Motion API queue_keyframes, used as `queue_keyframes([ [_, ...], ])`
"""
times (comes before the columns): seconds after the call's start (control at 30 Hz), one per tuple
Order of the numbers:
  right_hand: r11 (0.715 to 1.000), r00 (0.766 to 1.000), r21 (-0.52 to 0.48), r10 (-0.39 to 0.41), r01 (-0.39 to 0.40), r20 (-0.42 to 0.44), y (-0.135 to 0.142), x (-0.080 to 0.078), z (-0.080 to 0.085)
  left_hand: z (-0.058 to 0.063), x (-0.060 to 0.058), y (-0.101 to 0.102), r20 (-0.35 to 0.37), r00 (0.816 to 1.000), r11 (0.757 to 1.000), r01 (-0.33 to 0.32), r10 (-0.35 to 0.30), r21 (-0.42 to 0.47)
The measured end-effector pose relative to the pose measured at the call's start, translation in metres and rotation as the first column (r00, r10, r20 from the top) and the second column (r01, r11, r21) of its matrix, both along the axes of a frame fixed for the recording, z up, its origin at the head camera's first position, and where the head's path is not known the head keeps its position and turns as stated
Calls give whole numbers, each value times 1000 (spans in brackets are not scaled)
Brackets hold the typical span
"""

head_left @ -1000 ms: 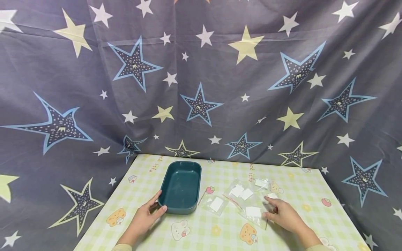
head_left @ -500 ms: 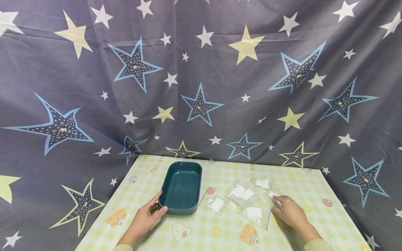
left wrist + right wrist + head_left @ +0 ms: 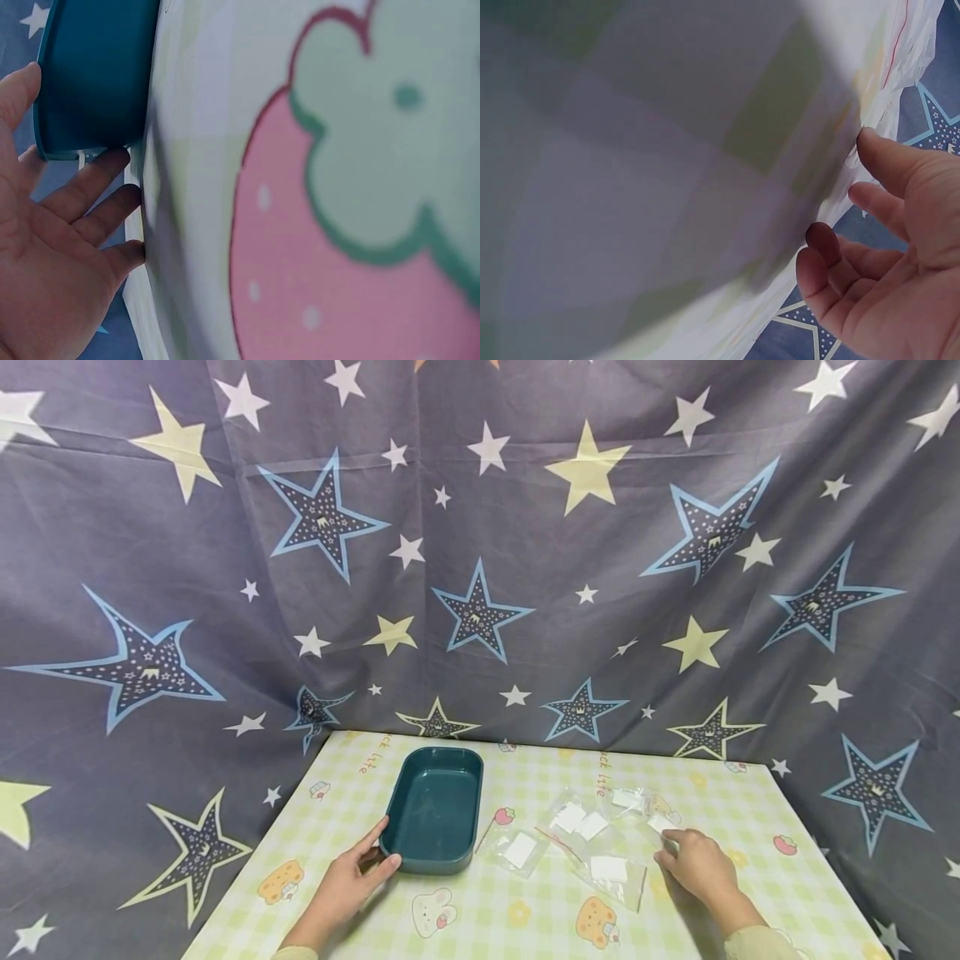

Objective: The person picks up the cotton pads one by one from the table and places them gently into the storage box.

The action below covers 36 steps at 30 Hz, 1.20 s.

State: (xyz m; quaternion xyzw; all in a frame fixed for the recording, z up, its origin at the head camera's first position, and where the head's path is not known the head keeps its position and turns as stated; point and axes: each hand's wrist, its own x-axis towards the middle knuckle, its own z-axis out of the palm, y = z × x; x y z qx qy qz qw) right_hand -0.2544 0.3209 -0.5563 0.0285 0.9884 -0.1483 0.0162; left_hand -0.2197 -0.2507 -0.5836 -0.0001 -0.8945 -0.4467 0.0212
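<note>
A dark teal rectangular tray (image 3: pixel 433 810) stands at the left of the table. My left hand (image 3: pixel 347 885) rests at its near left corner, thumb at the front wall and forefinger along the side. In the left wrist view its fingers (image 3: pixel 94 180) look extended beside the tray wall (image 3: pixel 97 75). Small clear zip bags with white rectangles lie right of the tray: one bag (image 3: pixel 519 850) nearest it, another bag (image 3: pixel 609 870) in front. My right hand (image 3: pixel 701 864) is low over the table, fingertips beside or touching the rightmost bag (image 3: pixel 660 823); contact cannot be told.
The table has a green checked cloth (image 3: pixel 517 935) with cartoon prints. A grey curtain with stars (image 3: pixel 510 527) hangs behind and at both sides. Other clear bags (image 3: pixel 573 817) lie close together, partly overlapping, at the back right.
My right hand has moved right, away from the front bag, to the rightmost bag's near edge. The left hand and the tray keep their places.
</note>
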Motion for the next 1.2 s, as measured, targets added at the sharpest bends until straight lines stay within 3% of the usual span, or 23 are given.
queue_keyframes([
  [0.27,1000,1000,-17,-11,10,-27,1,-1,-4,1,1,0,8,1000,1000,6,-6,4],
  [0.6,989,989,-37,-143,144,36,8,3,-1,1,1,0,10,1000,1000,4,-4,-2],
  [1.2,990,990,-41,-135,134,-30,12,3,-3,3,3,1,14,1000,1000,2,-2,-11],
])
